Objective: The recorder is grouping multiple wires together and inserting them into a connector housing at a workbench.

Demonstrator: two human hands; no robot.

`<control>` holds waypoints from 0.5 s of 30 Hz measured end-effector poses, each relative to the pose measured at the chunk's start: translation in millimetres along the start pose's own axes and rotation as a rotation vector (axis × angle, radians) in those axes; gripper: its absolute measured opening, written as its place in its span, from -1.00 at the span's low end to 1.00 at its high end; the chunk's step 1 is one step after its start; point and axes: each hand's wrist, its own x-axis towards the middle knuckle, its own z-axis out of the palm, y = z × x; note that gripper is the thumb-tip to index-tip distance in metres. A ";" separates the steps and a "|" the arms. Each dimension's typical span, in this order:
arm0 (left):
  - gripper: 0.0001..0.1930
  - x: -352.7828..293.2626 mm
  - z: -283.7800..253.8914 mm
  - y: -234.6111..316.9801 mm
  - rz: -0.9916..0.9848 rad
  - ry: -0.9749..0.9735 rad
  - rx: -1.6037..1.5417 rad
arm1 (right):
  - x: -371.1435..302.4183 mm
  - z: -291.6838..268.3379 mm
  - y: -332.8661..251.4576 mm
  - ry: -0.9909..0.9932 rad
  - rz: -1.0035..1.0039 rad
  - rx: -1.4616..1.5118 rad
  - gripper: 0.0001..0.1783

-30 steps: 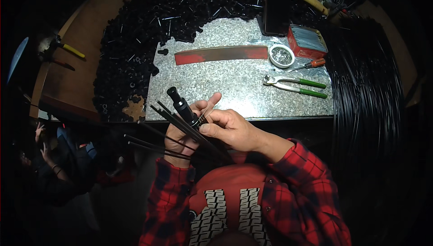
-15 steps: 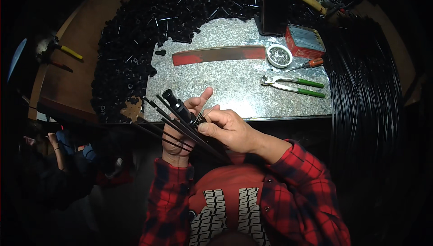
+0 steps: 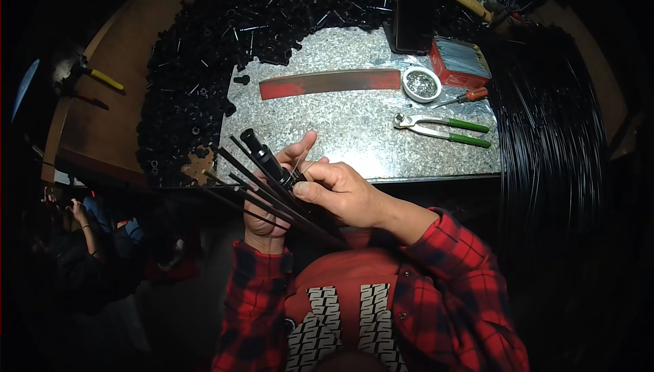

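What looks like an umbrella frame (image 3: 268,162), a black tube with several thin black ribs fanning up and left, lies across my hands below the table edge. My left hand (image 3: 261,234) is wrapped round it from beneath, index finger stretched up past the tube. My right hand (image 3: 354,200) pinches the tube's ringed lower part between thumb and fingers. A thin metal wire (image 3: 297,161) sticks up between the two hands; where it ends is hidden by my fingers. The lower ends of the ribs vanish in the dark by my right palm.
Black plastic fittings (image 3: 197,79) heap along the table's left and back. On the speckled tabletop (image 3: 327,127) lie a curved red-brown strip (image 3: 330,84), green-handled pincers (image 3: 443,127), a screwdriver (image 3: 470,96), a white bowl (image 3: 422,72) and a red box (image 3: 460,62). Black rods (image 3: 552,127) hang at right.
The tube and ribs have shifted slightly left and up, and the ribs spread wider. My right fingers have moved a little left with them.
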 end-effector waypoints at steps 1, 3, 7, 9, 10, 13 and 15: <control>-0.59 0.1 4.4 4.6 -0.054 0.037 -0.005 | 1.6 -0.5 -0.6 -0.023 -0.013 0.001 -0.71; -0.64 1.8 4.5 12.1 -0.116 0.042 -0.034 | 3.6 -3.8 -2.2 -0.053 0.003 0.004 -0.71; -0.77 -0.5 -3.2 13.1 -0.101 0.006 -0.064 | 8.4 5.9 -10.1 -0.038 -0.079 0.059 -0.69; -0.86 -1.0 -3.8 18.5 -0.108 -0.020 -0.021 | 11.4 12.1 -10.6 -0.009 -0.111 0.007 -0.70; -0.86 -1.8 -1.3 17.9 -0.106 -0.015 -0.016 | 13.0 14.5 -11.2 0.023 -0.139 -0.049 -0.70; -0.94 -1.5 4.4 12.9 -0.042 0.168 -0.099 | 16.2 17.4 -13.2 0.050 -0.093 -0.083 -0.70; -0.93 -2.4 4.6 13.8 -0.016 0.171 -0.111 | 18.2 20.2 -11.1 0.059 -0.095 -0.118 -0.69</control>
